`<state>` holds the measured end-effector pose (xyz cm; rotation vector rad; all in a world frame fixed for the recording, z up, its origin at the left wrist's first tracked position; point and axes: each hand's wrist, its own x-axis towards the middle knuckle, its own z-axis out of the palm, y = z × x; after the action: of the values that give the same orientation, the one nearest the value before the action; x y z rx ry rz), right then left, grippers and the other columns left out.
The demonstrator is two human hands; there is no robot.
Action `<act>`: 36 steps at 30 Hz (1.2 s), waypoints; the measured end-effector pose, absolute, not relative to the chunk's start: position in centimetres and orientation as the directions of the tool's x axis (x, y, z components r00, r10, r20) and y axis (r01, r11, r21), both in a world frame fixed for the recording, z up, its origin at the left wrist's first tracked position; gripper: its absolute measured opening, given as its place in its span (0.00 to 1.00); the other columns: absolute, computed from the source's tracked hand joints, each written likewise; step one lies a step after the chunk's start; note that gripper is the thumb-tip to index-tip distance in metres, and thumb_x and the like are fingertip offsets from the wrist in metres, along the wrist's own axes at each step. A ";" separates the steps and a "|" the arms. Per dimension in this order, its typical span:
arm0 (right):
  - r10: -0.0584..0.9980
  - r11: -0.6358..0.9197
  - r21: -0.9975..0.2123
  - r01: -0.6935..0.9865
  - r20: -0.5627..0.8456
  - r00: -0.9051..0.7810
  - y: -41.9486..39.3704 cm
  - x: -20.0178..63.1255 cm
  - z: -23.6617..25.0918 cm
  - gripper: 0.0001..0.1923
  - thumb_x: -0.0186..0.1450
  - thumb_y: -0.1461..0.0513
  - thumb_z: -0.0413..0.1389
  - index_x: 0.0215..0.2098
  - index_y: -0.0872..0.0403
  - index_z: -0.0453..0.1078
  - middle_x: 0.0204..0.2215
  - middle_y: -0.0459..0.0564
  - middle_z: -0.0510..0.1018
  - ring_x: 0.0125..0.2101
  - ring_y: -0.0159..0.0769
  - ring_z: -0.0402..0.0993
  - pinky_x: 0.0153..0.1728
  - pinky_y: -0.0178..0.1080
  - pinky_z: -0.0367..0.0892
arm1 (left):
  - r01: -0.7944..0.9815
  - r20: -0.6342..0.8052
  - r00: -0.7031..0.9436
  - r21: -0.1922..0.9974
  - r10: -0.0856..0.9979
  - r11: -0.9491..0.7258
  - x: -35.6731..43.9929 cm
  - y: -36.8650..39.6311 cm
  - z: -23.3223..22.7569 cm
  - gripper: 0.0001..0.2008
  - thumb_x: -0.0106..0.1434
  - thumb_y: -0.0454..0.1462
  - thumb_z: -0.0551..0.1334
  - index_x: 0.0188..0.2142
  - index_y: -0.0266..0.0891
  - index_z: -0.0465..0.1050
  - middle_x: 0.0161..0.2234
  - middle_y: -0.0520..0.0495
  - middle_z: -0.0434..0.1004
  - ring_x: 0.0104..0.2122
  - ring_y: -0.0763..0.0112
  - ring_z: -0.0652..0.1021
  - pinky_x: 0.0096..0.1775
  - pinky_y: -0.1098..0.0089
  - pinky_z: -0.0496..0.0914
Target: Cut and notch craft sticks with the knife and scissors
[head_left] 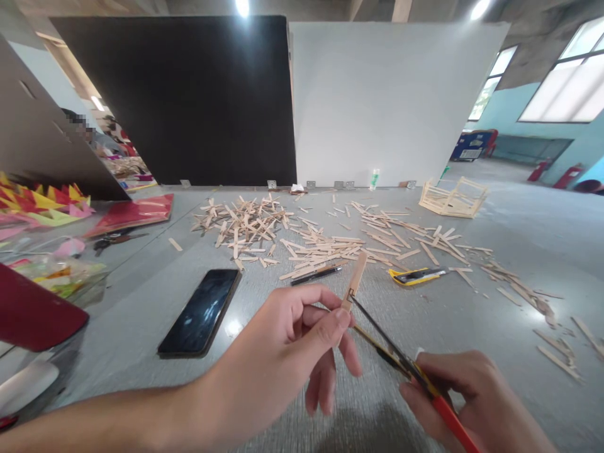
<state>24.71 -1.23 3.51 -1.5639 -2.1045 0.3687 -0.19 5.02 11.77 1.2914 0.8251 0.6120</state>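
Note:
My left hand (292,340) pinches a flat wooden craft stick (356,277) between thumb and fingers, holding it upright above the grey table (141,296). My right hand (465,396) grips a pair of scissors (391,349) with a red and yellow handle. The dark blades are open around the lower part of the stick, just above my left thumb.
A black phone (201,311) lies left of my hands. Beyond them lie a black pen (316,275), a yellow utility knife (415,275), and several scattered sticks (325,242). A stick frame (453,197) stands far right. Coloured paper (42,204) and black scissors (113,239) are at left.

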 end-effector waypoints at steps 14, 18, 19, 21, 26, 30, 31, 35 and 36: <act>0.932 0.348 -0.502 0.792 0.272 -0.237 -1.1 24.7 3.0 0.23 0.72 0.55 0.53 0.23 0.50 0.51 0.20 0.36 0.47 0.21 0.31 0.43 0.21 0.35 0.47 | 0.057 -0.150 0.575 0.988 0.805 0.144 -0.3 5.2 11.3 0.16 0.76 0.47 0.59 0.35 0.38 0.68 0.29 0.52 0.79 0.17 0.81 0.72 0.19 0.80 0.64; 0.961 0.270 -0.502 0.821 0.194 -0.197 -1.3 24.5 3.6 0.24 0.73 0.52 0.52 0.23 0.50 0.49 0.21 0.37 0.46 0.22 0.32 0.44 0.24 0.37 0.47 | 0.080 -0.104 0.544 0.994 0.832 0.072 -0.3 5.2 11.1 0.17 0.75 0.47 0.60 0.34 0.38 0.69 0.26 0.54 0.77 0.17 0.82 0.71 0.20 0.80 0.63; 0.965 0.259 -0.501 0.826 0.175 -0.197 -1.4 24.4 3.7 0.24 0.73 0.52 0.52 0.23 0.50 0.49 0.21 0.37 0.46 0.23 0.32 0.44 0.24 0.37 0.48 | 0.090 -0.099 0.542 0.994 0.834 0.059 -0.3 5.2 11.1 0.17 0.75 0.47 0.60 0.34 0.38 0.69 0.26 0.54 0.76 0.17 0.82 0.71 0.20 0.80 0.63; 0.966 0.255 -0.502 0.826 0.160 -0.201 -1.5 24.4 3.9 0.24 0.72 0.52 0.52 0.23 0.50 0.48 0.21 0.37 0.46 0.23 0.32 0.44 0.25 0.38 0.48 | 0.106 -0.099 0.545 0.993 0.833 0.049 -0.3 5.2 10.9 0.17 0.76 0.47 0.59 0.34 0.38 0.69 0.26 0.54 0.76 0.17 0.82 0.70 0.21 0.80 0.63; 0.973 0.232 -0.534 0.813 0.139 -0.186 -1.3 24.3 4.0 0.21 0.70 0.56 0.51 0.22 0.50 0.48 0.22 0.37 0.45 0.23 0.32 0.43 0.24 0.38 0.46 | 0.137 -0.102 0.536 0.990 0.838 0.033 -0.3 5.5 11.0 0.17 0.76 0.48 0.58 0.35 0.39 0.69 0.25 0.56 0.73 0.18 0.82 0.67 0.21 0.79 0.62; 0.977 0.213 -0.537 0.816 0.139 -0.163 -1.4 24.1 4.1 0.22 0.71 0.55 0.50 0.23 0.50 0.48 0.22 0.38 0.45 0.23 0.32 0.43 0.24 0.38 0.46 | 0.137 -0.074 0.533 0.991 0.843 0.000 -0.3 5.6 11.2 0.16 0.76 0.47 0.59 0.35 0.39 0.70 0.23 0.57 0.70 0.19 0.81 0.65 0.20 0.79 0.60; 0.978 0.205 -0.543 0.814 0.133 -0.158 -1.5 24.0 4.1 0.22 0.71 0.55 0.50 0.23 0.50 0.49 0.22 0.38 0.46 0.23 0.32 0.44 0.24 0.38 0.46 | 0.139 -0.066 0.531 0.990 0.845 -0.010 -0.4 5.5 11.2 0.16 0.76 0.47 0.58 0.35 0.39 0.70 0.23 0.57 0.70 0.19 0.81 0.64 0.20 0.79 0.60; 0.986 0.162 -0.585 0.794 0.055 -0.160 -1.4 24.1 3.9 0.22 0.72 0.54 0.47 0.22 0.50 0.50 0.20 0.38 0.47 0.22 0.32 0.45 0.24 0.38 0.47 | 0.151 -0.047 0.523 0.988 0.851 -0.038 -0.4 5.4 11.3 0.16 0.76 0.46 0.58 0.34 0.39 0.69 0.23 0.58 0.69 0.19 0.81 0.65 0.21 0.79 0.60; 0.986 0.150 -0.596 0.789 0.031 -0.165 -1.4 24.2 3.8 0.23 0.72 0.53 0.48 0.21 0.51 0.50 0.20 0.38 0.48 0.22 0.31 0.46 0.24 0.38 0.47 | 0.156 -0.045 0.520 0.987 0.853 -0.044 -0.4 5.4 11.3 0.16 0.76 0.46 0.58 0.34 0.39 0.69 0.23 0.57 0.69 0.19 0.80 0.65 0.21 0.79 0.60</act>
<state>24.18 -1.38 3.82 -1.6922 -2.0188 0.6380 -0.42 5.41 11.27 1.5361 0.9015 0.7100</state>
